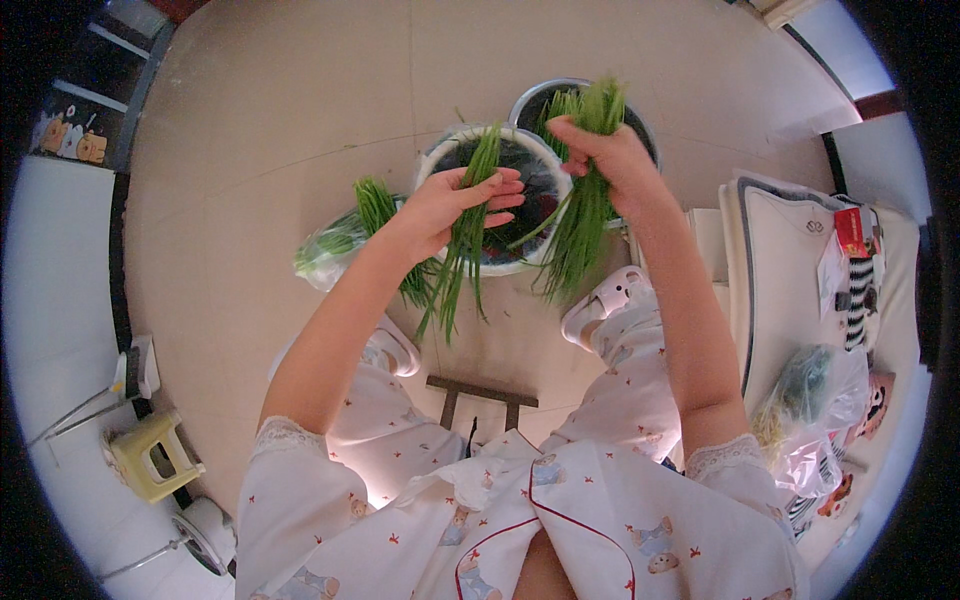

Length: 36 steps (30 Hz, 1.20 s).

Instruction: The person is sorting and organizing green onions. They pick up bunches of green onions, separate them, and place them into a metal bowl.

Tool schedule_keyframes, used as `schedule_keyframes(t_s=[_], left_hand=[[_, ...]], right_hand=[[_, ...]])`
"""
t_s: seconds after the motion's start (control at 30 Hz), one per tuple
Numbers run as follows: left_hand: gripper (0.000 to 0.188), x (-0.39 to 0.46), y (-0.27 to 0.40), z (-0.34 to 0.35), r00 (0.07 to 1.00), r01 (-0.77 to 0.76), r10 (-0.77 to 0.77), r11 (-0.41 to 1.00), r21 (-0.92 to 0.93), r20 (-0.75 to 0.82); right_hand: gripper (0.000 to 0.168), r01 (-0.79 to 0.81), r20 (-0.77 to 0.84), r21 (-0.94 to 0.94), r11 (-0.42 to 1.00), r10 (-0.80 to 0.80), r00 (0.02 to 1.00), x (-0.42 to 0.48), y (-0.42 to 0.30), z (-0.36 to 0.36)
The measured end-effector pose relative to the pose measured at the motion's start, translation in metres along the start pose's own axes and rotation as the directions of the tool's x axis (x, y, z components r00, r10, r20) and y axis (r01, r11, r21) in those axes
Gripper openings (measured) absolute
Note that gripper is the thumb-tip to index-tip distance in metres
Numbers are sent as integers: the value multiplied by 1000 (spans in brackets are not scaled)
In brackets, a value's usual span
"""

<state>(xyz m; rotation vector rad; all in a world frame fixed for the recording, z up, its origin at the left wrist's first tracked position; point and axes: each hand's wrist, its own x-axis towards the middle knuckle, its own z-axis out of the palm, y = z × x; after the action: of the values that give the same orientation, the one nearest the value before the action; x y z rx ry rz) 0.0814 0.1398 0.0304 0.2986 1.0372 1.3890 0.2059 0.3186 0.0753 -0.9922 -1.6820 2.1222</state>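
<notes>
My left hand (pixel 469 202) pinches a small bunch of long green leafy stalks (pixel 471 232), like chives, between thumb and fingers above a lined bin (pixel 559 176) with a dark inside. To the right, my right hand (pixel 600 154) is closed around a thicker bunch of the same stalks (pixel 581 232), which hangs down slightly blurred. Behind it stands a round metal-rimmed basin (pixel 547 88) with more stalks (pixel 559 109) in it. Another green bunch (pixel 375 206) lies left of the bin, partly behind my left forearm, beside a clear plastic bag (pixel 326 251) holding greens.
A cream padded seat (pixel 787 255) at the right bears plastic bags (pixel 814 390) and a red packet (pixel 855 232). At the lower left is a yellow plastic stool (pixel 154 457). My slippered feet flank the bin, and a dark frame (pixel 480 391) shows between my legs.
</notes>
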Motion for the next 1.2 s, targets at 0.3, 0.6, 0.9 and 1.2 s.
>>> schedule_keyframes(t_s=[0.3, 0.6, 0.9, 1.2], left_hand=[[45, -9, 6, 14, 984, 66, -38, 986, -154, 176], [48, -5, 6, 5, 975, 25, 21, 978, -206, 221], [39, -8, 4, 6, 986, -18, 32, 996, -86, 167], [29, -11, 4, 0, 989, -13, 12, 1000, 3, 146]], right_hand=[[15, -114, 137, 42, 993, 107, 985, -2, 14, 19], [23, -122, 1, 109, 986, 123, 992, -8, 4, 27], [21, -45, 98, 93, 995, 36, 995, -3, 12, 28], [15, -73, 184, 219, 973, 32, 982, -8, 4, 33]])
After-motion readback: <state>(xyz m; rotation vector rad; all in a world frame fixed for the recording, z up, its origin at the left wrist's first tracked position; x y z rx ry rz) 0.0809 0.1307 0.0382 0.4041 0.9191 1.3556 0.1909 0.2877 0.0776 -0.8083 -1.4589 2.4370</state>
